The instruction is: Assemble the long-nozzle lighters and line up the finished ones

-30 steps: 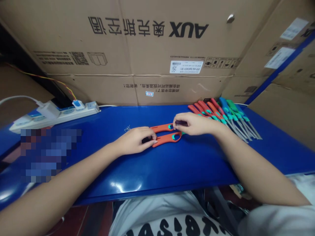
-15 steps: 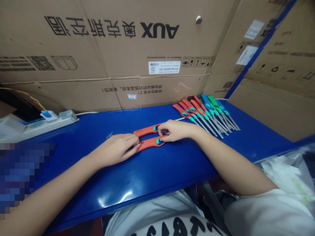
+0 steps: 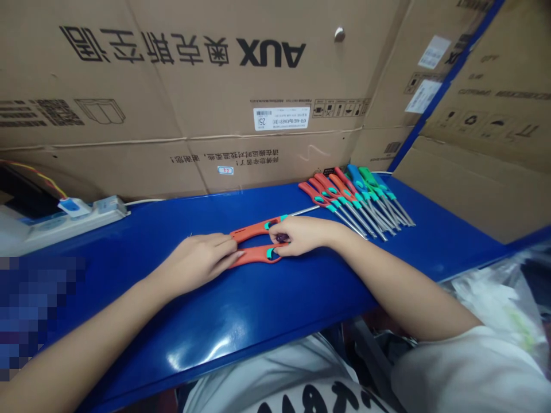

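Observation:
Two orange long-nosed lighters with turquoise triggers lie side by side on the blue table. My left hand (image 3: 206, 255) is closed at their handle ends, its fingertips on the nearer lighter (image 3: 256, 254) and its knuckles against the end of the farther lighter (image 3: 249, 230). At the trigger end, my right hand (image 3: 301, 234) has its fingers curled around the front of the nearer lighter, and its thumb side is near the farther one's trigger. Something dark shows between the right fingers. The nearer lighter's metal tube is hidden behind that hand, while the farther one's tube sticks out beyond it.
A row of red, orange, blue and green lighters (image 3: 357, 198) lies at the back right, tubes pointing toward me. Cardboard (image 3: 181, 115) walls the back and right of the table (image 3: 241, 321). A power strip (image 3: 86, 215) sits at left, and a clear plastic bag (image 3: 499, 304) at right.
The view has shifted slightly. The nearer lighter has turned a little under my hands, and more of the farther lighter's front and tube now shows. Both hands keep nearly the same places.

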### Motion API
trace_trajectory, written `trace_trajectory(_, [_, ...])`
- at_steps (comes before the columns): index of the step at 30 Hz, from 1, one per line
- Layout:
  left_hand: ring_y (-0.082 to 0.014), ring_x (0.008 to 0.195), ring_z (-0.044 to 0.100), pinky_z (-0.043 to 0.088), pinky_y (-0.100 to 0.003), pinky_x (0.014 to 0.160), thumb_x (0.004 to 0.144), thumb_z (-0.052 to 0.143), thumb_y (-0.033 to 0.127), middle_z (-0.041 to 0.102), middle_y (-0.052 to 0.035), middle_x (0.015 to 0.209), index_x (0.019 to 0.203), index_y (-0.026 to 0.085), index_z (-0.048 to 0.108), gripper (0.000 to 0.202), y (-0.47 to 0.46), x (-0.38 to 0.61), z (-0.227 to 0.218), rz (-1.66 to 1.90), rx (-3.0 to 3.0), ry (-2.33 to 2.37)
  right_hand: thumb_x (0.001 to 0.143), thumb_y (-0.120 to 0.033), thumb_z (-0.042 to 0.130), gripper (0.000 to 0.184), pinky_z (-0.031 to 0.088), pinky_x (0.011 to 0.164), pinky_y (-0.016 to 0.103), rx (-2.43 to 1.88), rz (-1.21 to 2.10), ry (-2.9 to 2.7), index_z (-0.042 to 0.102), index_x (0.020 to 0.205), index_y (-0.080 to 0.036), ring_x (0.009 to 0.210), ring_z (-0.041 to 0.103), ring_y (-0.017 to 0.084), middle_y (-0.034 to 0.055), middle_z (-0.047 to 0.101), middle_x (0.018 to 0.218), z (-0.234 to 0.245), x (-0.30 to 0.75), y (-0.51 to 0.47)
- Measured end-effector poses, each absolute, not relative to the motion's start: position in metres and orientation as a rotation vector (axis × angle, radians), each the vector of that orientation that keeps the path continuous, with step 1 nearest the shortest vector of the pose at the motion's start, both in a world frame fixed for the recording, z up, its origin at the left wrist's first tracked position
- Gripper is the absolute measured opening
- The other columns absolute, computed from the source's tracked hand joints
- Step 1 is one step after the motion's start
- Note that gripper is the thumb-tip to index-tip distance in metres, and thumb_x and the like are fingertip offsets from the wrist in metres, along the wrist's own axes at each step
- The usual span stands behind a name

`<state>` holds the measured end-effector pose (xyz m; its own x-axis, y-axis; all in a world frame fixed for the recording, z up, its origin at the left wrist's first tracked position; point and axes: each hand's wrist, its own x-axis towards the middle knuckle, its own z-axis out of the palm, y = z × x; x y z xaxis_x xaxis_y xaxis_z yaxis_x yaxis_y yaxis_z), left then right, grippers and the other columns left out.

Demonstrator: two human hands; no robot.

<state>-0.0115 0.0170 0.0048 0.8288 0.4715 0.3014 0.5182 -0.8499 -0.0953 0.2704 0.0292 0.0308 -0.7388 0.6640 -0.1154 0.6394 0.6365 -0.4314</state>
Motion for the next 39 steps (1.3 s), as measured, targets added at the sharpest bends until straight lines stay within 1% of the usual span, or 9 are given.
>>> trace_trajectory(5, [-0.0176,0.072,0.061,0.039,-0.029,0.064,0.107,0.041,0.033,0.068,-0.0021,0.082,0.085,0.02,0.062,0.033,0.014,-0.011,0.01,-0.389,-2.839,-0.773,0.085,-0.027,0.064,0.013,0.028,0.059,0.025,-1.153,0.714,-2.801,0.054,0.08,-0.019,0.061,0.045,0.01,-0.0036,0.056,0.071,0.03,0.269,0.028])
trace_trajectory(11, [-0.0157,0.066,0.058,0.037,-0.028,0.063,0.093,0.048,0.021,0.067,0.0004,0.081,0.083,0.021,0.054,0.013,0.012,-0.013,0.015,-0.27,-3.02,-0.966,0.085,-0.029,0.064,0.016,0.027,0.058,0.026,-1.211,0.723,-2.803,0.051,0.077,-0.021,0.061,0.044,0.011,-0.0039,0.054,0.07,0.032,0.269,0.026])
trace_trajectory(19, [-0.0143,0.062,0.056,0.032,-0.029,0.061,0.103,0.042,0.027,0.065,0.0004,0.072,0.076,0.02,0.052,0.029,0.015,-0.014,0.008,-0.299,-2.926,-0.959,0.085,-0.031,0.062,0.019,0.026,0.056,0.026,-1.252,0.735,-2.812,0.048,0.075,-0.022,0.057,0.043,0.011,-0.0052,0.051,0.065,0.032,0.268,0.023])
trace_trajectory(24, [-0.0138,0.059,0.052,0.031,-0.029,0.059,0.104,0.039,0.032,0.06,-0.0003,0.069,0.072,0.02,0.049,0.035,0.017,-0.024,0.021,-0.385,-2.79,-1.055,0.084,-0.026,0.06,0.016,0.027,0.058,0.026,-1.174,0.757,-2.801,0.049,0.073,-0.021,0.058,0.043,0.01,-0.0051,0.052,0.066,0.035,0.274,0.027])
trace_trajectory(26, [-0.0149,0.062,0.055,0.032,-0.029,0.06,0.104,0.037,0.035,0.061,-0.0017,0.072,0.074,0.021,0.049,0.035,0.022,-0.032,0.029,-0.395,-2.715,-1.184,0.084,-0.03,0.06,0.017,0.03,0.06,0.025,-1.179,0.756,-2.702,0.052,0.073,-0.02,0.061,0.044,0.011,-0.0045,0.053,0.067,0.04,0.286,0.033])
trace_trajectory(29, [-0.0184,0.067,0.059,0.033,-0.03,0.059,0.103,0.034,0.039,0.065,-0.0044,0.081,0.077,0.021,0.05,0.036,0.033,-0.045,0.036,-0.292,-2.624,-1.421,0.087,-0.043,0.058,0.024,0.034,0.063,0.026,-1.395,0.603,-2.421,0.057,0.078,-0.02,0.066,0.051,0.013,-0.0016,0.059,0.072,0.048,0.313,0.047])
trace_trajectory(33, [-0.0247,0.075,0.064,0.034,-0.032,0.06,0.1,0.033,0.041,0.068,-0.0078,0.087,0.077,0.022,0.052,0.035,0.047,-0.057,0.033,-0.043,-2.565,-1.629,0.087,-0.049,0.058,0.031,0.035,0.065,0.03,-1.926,0.125,-2.108,0.055,0.072,-0.021,0.071,0.059,0.019,0.004,0.067,0.076,0.048,0.356,0.073])
trace_trajectory(36, [-0.0276,0.082,0.066,0.038,-0.033,0.063,0.098,0.031,0.041,0.07,-0.0093,0.093,0.079,0.022,0.055,0.036,0.053,-0.062,0.028,0.051,-2.563,-1.712,0.087,-0.049,0.058,0.029,0.038,0.065,0.031,-2.218,0.063,-1.931,0.059,0.076,-0.022,0.082,0.065,0.023,0.0085,0.072,0.088,0.038,0.377,0.089])
trace_trajectory(39, [-0.03,0.09,0.068,0.043,-0.035,0.068,0.097,0.031,0.042,0.072,-0.01,0.099,0.082,0.022,0.059,0.037,0.056,-0.066,0.025,0.096,-2.562,-1.76,0.087,-0.048,0.061,0.028,0.04,0.066,0.032,-2.297,0.075,-1.854,0.062,0.078,-0.022,0.089,0.067,0.027,0.0111,0.074,0.093,0.028,0.387,0.097])
